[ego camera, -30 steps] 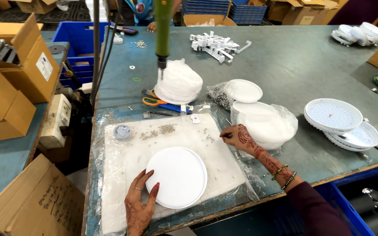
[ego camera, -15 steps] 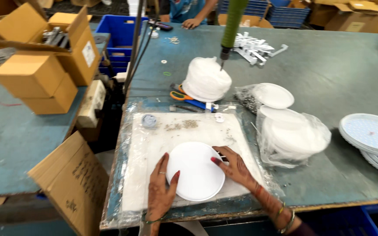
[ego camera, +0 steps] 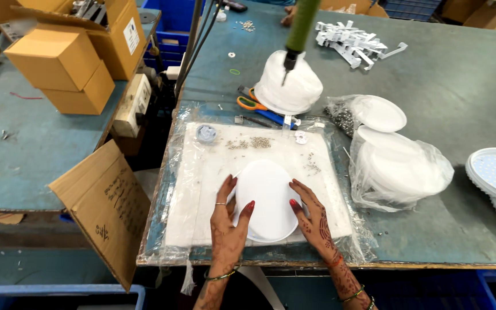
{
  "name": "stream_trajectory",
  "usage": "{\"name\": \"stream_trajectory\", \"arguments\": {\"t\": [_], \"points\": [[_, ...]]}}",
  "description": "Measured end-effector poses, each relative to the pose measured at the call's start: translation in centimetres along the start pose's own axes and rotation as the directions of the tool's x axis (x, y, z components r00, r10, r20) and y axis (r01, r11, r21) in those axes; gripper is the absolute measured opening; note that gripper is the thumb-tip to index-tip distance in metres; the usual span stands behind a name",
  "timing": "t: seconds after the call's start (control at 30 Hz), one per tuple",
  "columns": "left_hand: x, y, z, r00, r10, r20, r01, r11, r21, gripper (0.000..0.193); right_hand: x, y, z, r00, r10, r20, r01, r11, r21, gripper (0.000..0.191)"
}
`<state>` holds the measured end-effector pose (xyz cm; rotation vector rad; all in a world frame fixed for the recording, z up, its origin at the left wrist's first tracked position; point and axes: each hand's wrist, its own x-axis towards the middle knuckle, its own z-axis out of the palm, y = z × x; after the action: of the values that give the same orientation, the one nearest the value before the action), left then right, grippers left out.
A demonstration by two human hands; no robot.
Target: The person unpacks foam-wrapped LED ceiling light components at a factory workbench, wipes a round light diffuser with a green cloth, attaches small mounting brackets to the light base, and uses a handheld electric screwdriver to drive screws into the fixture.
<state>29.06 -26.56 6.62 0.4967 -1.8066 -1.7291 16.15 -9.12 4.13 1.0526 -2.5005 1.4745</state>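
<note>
- Orange-handled scissors (ego camera: 250,104) lie on the green counter (ego camera: 460,74).
- Brown cardboard boxes (ego camera: 58,66) stand far left.
- A bag of white discs (ego camera: 400,169) sits right.
- Loose screws (ego camera: 259,142) dot the white pad (ego camera: 202,189).

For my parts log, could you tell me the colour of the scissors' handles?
Orange, on the scissors; seen in the head view.
</note>
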Motion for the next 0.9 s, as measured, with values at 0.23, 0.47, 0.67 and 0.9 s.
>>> {"name": "stream_trajectory", "arguments": {"t": [0.23,0.47,0.67,0.9], "points": [[1.3,0.4,0.4,0.932,-0.363,0.005,0.323,0.823,-0.468,0.077,-1.4,-1.6,-1.0,0.985,-0.171,0.004,0.171,0.985,-0.007,0.061],[1.7,-2.5,-1.7,0.935,-0.354,-0.037,0.307,0.854,-0.421,0.069,0.5,-0.9,-1.8,0.994,-0.074,-0.076,0.093,0.957,0.274,0.047],[1.4,-4.9,-0.9,0.989,-0.111,-0.099,0.071,0.935,-0.346,0.069,1.4,-0.8,-1.7,0.997,-0.072,-0.040,0.079,0.977,0.199,0.037],[1.4,-5.0,-1.6,0.974,-0.167,-0.157,0.160,0.986,-0.056,0.064,6.0,-2.1,-1.8,0.996,-0.092,0.003,0.091,0.988,0.125,0.030]]}}
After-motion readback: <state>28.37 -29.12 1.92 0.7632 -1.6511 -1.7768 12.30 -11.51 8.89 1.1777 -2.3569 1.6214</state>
